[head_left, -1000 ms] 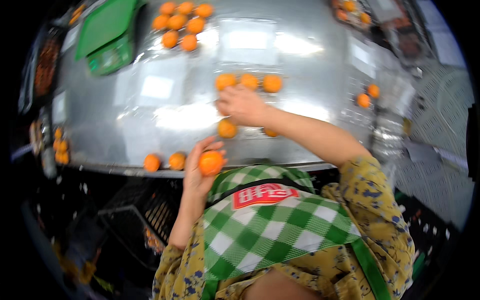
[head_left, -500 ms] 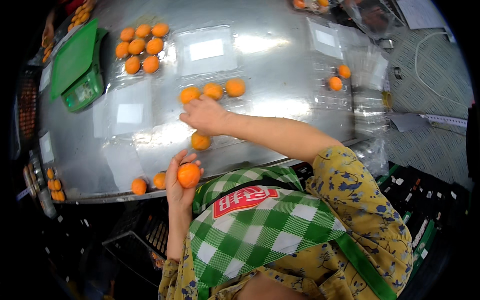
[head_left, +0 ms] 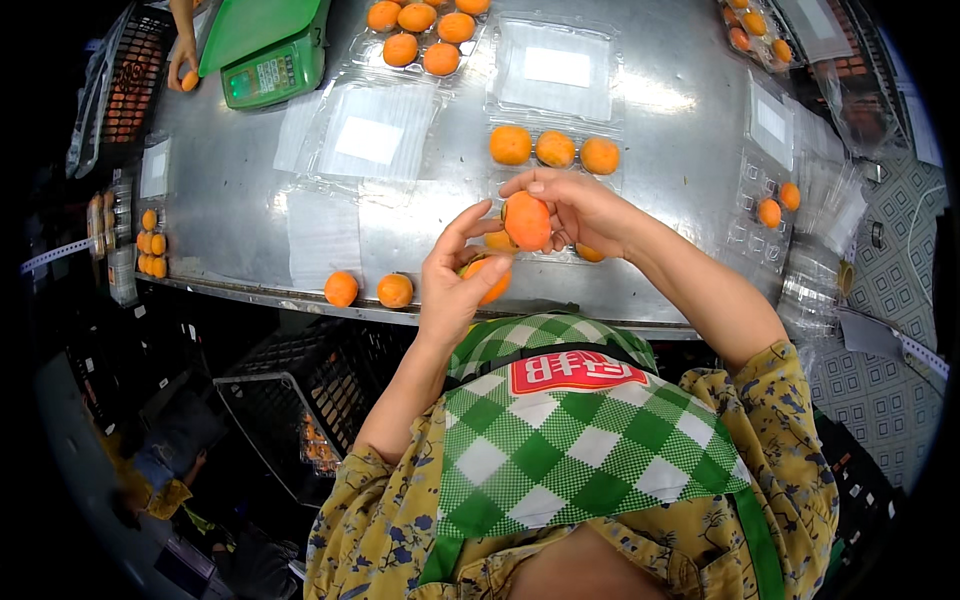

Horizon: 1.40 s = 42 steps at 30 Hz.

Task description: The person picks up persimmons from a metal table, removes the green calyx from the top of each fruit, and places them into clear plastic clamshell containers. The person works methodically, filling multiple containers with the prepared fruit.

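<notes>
My left hand point(head_left: 452, 285) is closed round an orange persimmon point(head_left: 490, 282) near the table's front edge. Just above it, my right hand point(head_left: 592, 208) grips another persimmon point(head_left: 527, 222) by its side, and the two hands nearly meet. Behind them, a row of three persimmons point(head_left: 555, 149) sits in a clear plastic tray. More fruit point(head_left: 590, 253) shows partly beneath my right hand; the rest of it is hidden. To the left of my left hand, two loose persimmons point(head_left: 395, 291) lie along the metal table's edge.
A filled clear tray point(head_left: 400, 50) stands at the back, beside an empty clear clamshell point(head_left: 556, 67). A green scale point(head_left: 272, 70) is at the back left, where another person's hand point(head_left: 184, 50) touches a fruit. Stacked clear packs point(head_left: 815, 270) line the right edge; a black crate point(head_left: 290, 385) sits below.
My right hand has drawn back from the row in the tray to my left hand and now holds a persimmon. The whole view has shifted, with the table things further right and higher.
</notes>
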{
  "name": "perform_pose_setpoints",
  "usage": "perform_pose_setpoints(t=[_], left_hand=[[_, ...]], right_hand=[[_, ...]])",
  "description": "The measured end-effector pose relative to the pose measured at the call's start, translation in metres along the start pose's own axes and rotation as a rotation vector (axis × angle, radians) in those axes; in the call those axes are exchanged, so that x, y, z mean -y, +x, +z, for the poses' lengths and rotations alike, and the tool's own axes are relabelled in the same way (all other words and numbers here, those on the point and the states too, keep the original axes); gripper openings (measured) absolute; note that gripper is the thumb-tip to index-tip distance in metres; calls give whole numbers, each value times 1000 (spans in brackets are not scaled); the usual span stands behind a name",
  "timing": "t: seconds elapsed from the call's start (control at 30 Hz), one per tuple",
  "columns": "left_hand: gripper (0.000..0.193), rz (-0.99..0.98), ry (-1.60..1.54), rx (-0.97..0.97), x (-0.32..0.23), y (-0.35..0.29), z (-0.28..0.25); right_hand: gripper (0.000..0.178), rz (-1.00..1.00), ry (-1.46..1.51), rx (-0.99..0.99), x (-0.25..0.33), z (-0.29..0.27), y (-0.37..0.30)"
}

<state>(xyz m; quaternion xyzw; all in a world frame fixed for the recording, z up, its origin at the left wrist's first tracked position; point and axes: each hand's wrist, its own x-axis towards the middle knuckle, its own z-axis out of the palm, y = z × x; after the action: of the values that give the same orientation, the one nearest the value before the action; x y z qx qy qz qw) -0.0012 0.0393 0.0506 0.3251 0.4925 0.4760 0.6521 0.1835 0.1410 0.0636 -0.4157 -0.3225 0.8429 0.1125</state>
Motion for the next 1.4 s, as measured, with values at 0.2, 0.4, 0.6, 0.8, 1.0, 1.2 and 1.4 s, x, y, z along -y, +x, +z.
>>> perform_pose_setpoints(t=[0.2, 0.4, 0.6, 0.8, 1.0, 1.2, 1.4], left_hand=[[67, 32, 16, 106, -10, 6, 13], [64, -1, -149, 106, -7, 7, 14], [63, -62, -248, 95, -6, 4, 17], [66, -72, -194, 76, -3, -1, 16], [67, -167, -337, 87, 8, -1, 19], [66, -356, -504, 226, 14, -7, 14], [64, -450, -582, 327, 13, -6, 16]], right_hand=[[37, -81, -182, -44, -2, 3, -9], [41, -148, -235, -44, 5, 7, -23], [49, -517, -772, -220, 13, 21, -40], [48, -439, -655, -135, 17, 12, -52], [30, -629, -662, -546, 14, -32, -57], [45, -859, -945, -499, 21, -32, -70], [72, -719, -1058, 68, 27, 4, -90]])
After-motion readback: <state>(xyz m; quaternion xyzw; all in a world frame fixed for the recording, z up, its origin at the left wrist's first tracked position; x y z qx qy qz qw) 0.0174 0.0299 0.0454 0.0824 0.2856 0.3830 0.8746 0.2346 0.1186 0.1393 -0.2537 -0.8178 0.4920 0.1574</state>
